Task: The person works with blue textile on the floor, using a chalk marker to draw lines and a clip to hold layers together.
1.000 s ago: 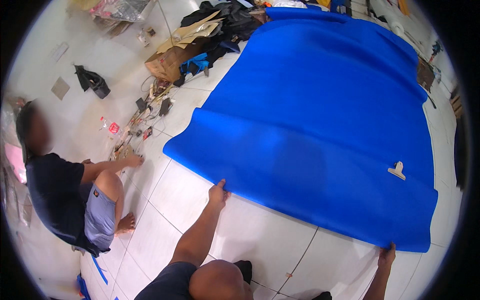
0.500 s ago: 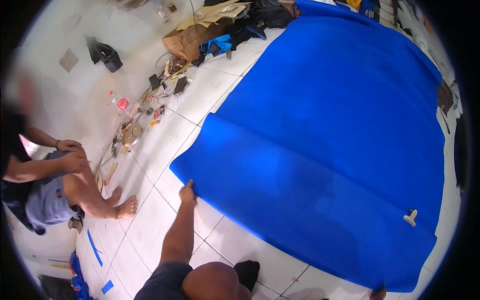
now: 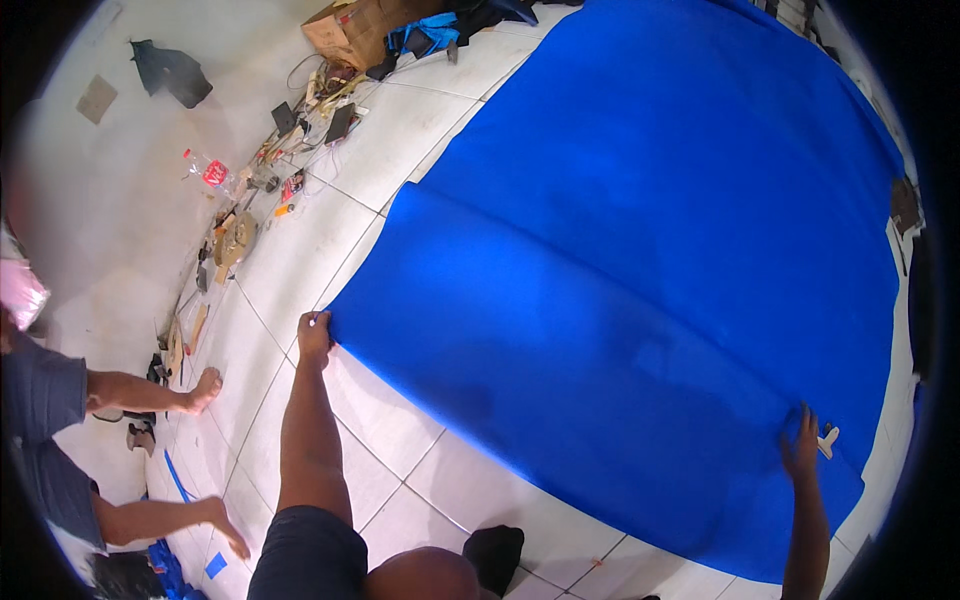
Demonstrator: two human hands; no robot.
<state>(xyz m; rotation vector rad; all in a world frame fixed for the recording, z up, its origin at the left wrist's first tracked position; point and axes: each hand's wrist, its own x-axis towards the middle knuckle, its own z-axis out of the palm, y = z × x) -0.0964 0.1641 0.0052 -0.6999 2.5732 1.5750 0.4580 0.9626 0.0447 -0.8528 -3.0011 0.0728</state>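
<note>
A large sheet of bright blue fabric [image 3: 600, 370] lies over the tiles, its near part folded back over itself as a wide flap. My left hand [image 3: 315, 338] pinches the flap's left corner, fingers closed on the edge. Towards the right end of the flap, my right hand [image 3: 800, 447] rests on the cloth with its fingers spread. Just right of those fingers is a pale metal clip [image 3: 827, 441], set near the flap's folded-over edge; my right hand seems not to hold it.
At the left, another person's bare legs [image 3: 140, 392] reach onto the white tile floor [image 3: 300, 215]. Along the wall lie a plastic bottle [image 3: 214, 173], a tape roll [image 3: 237, 240] and scattered scraps. A cardboard box [image 3: 345, 35] stands at the back. Blue offcuts [image 3: 215, 566] lie lower left.
My left hand has shifted left to the fabric's corner. My right hand has come up from the near edge onto the cloth beside the clip. The other person's legs have spread apart.
</note>
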